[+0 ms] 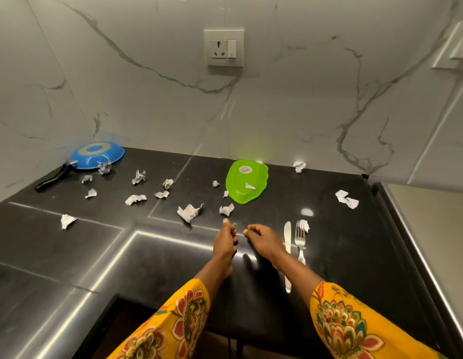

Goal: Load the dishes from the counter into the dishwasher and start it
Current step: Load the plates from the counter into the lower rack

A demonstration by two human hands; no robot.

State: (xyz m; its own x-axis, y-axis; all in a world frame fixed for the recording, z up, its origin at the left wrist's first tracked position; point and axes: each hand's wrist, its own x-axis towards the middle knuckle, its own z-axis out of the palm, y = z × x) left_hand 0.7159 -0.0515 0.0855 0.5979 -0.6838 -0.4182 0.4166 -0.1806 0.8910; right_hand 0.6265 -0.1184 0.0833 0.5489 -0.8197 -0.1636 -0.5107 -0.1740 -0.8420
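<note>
The knife [287, 238] and fork [300, 242] lie side by side on the dark desk [69, 255], at three o'clock of the right hand [261, 239]; the green plate [247, 181] sits overturned at twelve, the blue pan [97, 154] far off at ten. Both hands hover empty — left hand [225, 242] and right with fingers loosely curled on nothing. Crumpled paper scraps [189, 212] litter the desk; one touches the fork's tines and could ride along into the dishwasher — likely clogging it.
</note>
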